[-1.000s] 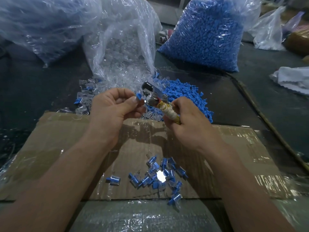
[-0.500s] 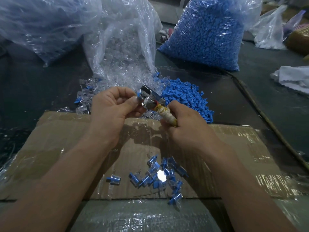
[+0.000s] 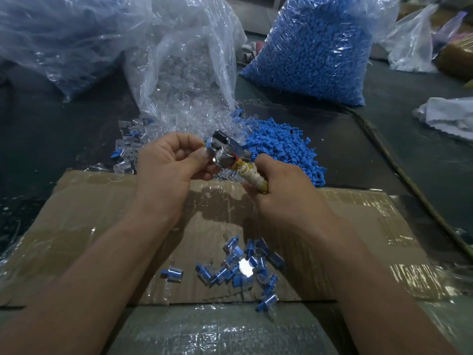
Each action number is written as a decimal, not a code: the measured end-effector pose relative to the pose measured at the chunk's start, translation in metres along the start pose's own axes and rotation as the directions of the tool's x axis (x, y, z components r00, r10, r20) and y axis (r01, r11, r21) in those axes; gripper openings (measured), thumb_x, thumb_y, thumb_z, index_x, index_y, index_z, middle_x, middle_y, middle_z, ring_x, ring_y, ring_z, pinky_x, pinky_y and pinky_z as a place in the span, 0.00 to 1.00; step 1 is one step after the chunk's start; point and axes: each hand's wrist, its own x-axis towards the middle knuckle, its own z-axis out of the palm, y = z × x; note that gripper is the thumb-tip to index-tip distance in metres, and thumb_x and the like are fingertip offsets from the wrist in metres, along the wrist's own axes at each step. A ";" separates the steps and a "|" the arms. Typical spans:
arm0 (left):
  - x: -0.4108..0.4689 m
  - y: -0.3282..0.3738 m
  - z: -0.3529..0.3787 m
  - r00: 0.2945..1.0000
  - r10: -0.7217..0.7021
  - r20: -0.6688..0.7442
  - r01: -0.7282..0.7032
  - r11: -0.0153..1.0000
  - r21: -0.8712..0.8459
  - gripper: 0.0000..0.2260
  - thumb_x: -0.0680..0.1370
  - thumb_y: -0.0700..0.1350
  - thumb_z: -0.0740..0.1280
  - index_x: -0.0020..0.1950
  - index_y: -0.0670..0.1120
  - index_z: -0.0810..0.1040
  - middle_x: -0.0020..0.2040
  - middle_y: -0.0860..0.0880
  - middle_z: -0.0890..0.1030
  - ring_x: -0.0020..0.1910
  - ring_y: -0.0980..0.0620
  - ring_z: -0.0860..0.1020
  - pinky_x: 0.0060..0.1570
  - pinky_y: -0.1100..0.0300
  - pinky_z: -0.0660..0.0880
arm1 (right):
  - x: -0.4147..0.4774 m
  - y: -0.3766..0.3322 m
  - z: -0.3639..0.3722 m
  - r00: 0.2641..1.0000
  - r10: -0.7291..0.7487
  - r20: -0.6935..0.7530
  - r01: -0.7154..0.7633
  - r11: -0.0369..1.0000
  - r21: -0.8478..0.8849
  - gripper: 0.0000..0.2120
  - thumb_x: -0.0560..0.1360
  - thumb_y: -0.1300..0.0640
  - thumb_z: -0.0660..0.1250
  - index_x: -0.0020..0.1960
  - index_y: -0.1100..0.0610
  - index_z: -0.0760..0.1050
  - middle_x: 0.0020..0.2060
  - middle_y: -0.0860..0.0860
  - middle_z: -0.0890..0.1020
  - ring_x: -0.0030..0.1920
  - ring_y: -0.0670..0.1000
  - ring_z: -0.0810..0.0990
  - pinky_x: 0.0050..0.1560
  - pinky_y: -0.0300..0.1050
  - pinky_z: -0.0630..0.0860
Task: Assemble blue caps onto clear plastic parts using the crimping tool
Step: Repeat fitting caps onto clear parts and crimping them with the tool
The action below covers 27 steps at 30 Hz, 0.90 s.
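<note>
1. Between the two hands, above the cardboard (image 3: 102,226), a small blue cap (image 3: 208,144) sits at the shiny metal head of the crimping tool (image 3: 226,155). It is too small to tell if a clear part is on it.
2. The left hand (image 3: 169,170) has its grip pinching that blue cap with thumb and curled fingers.
3. The right hand (image 3: 281,185) has its grip wrapped round the tool's handle, which is bound in yellowish tape.
4. Lower down on the cardboard lies a little heap of finished pieces (image 3: 240,267), clear with blue ends.
5. Just past the cardboard's far edge, loose blue caps (image 3: 284,147) are piled on the dark surface (image 3: 51,129), with loose clear parts (image 3: 122,170) to their left.
6. Behind those stand a see-through bag of clear parts (image 3: 189,73) and a big bag of blue caps (image 3: 314,47).
</note>
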 end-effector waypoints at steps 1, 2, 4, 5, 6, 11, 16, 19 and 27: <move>0.000 0.000 0.000 1.000 -0.005 -0.001 0.005 1.000 -0.001 0.07 0.73 0.32 0.65 0.39 0.44 0.75 0.30 0.50 0.82 0.29 0.56 0.79 0.29 0.68 0.75 | 0.000 0.001 0.001 1.000 -0.002 -0.007 0.002 1.000 -0.007 0.08 0.74 0.55 0.64 0.45 0.48 0.64 0.37 0.44 0.71 0.36 0.41 0.67 0.32 0.37 0.61; 0.000 0.000 0.000 1.000 -0.012 -0.005 0.012 1.000 -0.006 0.07 0.73 0.32 0.65 0.39 0.43 0.75 0.30 0.50 0.82 0.28 0.56 0.79 0.29 0.68 0.75 | 0.001 0.002 0.001 1.000 -0.007 -0.012 0.007 1.000 -0.014 0.07 0.74 0.54 0.64 0.46 0.48 0.65 0.37 0.44 0.71 0.36 0.40 0.67 0.33 0.37 0.60; 0.001 0.000 0.000 0.999 -0.031 -0.013 0.031 0.999 -0.030 0.07 0.72 0.31 0.65 0.39 0.42 0.75 0.29 0.49 0.81 0.28 0.55 0.79 0.29 0.67 0.75 | 0.001 0.003 0.000 1.000 -0.023 -0.006 0.023 1.000 0.004 0.07 0.74 0.53 0.64 0.46 0.49 0.65 0.37 0.43 0.70 0.36 0.40 0.66 0.33 0.37 0.60; 0.001 0.001 0.000 0.999 -0.041 -0.014 0.040 0.998 -0.040 0.06 0.72 0.32 0.66 0.39 0.42 0.75 0.29 0.49 0.81 0.28 0.55 0.79 0.29 0.67 0.75 | 0.002 0.004 -0.001 1.000 -0.029 0.000 0.029 0.999 0.031 0.07 0.74 0.52 0.65 0.46 0.49 0.65 0.37 0.43 0.69 0.36 0.41 0.67 0.33 0.38 0.60; 0.001 0.001 0.000 0.999 -0.050 -0.014 0.050 0.997 -0.051 0.06 0.72 0.32 0.66 0.39 0.42 0.75 0.29 0.49 0.81 0.28 0.55 0.79 0.29 0.67 0.75 | 0.002 0.006 -0.003 1.000 -0.031 0.002 0.031 0.998 0.059 0.08 0.74 0.52 0.65 0.46 0.49 0.66 0.37 0.42 0.69 0.36 0.41 0.67 0.32 0.38 0.60; 0.003 0.006 -0.004 0.993 -0.116 -0.018 0.113 0.987 -0.116 0.04 0.68 0.36 0.69 0.39 0.44 0.77 0.32 0.48 0.83 0.28 0.54 0.80 0.28 0.66 0.75 | 0.006 0.017 -0.010 0.998 0.037 -0.050 -0.035 0.998 0.055 0.07 0.74 0.53 0.66 0.46 0.50 0.67 0.36 0.42 0.70 0.35 0.42 0.68 0.32 0.38 0.60; -0.001 0.010 -0.007 0.978 -0.120 0.168 0.122 0.993 -0.004 0.02 0.63 0.41 0.70 0.34 0.46 0.82 0.29 0.50 0.80 0.26 0.55 0.77 0.26 0.67 0.72 | 0.008 0.025 -0.011 0.996 0.093 -0.003 -0.093 0.994 -0.058 0.11 0.71 0.48 0.68 0.46 0.51 0.68 0.39 0.45 0.72 0.38 0.45 0.70 0.33 0.42 0.63; -0.007 0.014 -0.008 0.877 -0.234 0.419 0.208 0.972 0.107 0.03 0.64 0.40 0.70 0.35 0.43 0.82 0.29 0.49 0.80 0.24 0.57 0.74 0.25 0.68 0.72 | 0.008 0.024 -0.010 0.992 0.114 0.053 -0.109 0.991 -0.081 0.18 0.66 0.44 0.71 0.49 0.51 0.71 0.42 0.46 0.74 0.42 0.47 0.72 0.40 0.45 0.70; -0.011 0.009 0.001 0.582 -0.372 0.723 0.058 0.906 0.419 0.09 0.61 0.47 0.73 0.40 0.48 0.83 0.35 0.48 0.84 0.33 0.54 0.80 0.35 0.66 0.76 | 0.009 0.018 -0.006 0.979 0.102 0.177 -0.079 0.988 -0.136 0.29 0.59 0.38 0.73 0.55 0.48 0.70 0.49 0.46 0.75 0.50 0.48 0.73 0.54 0.49 0.71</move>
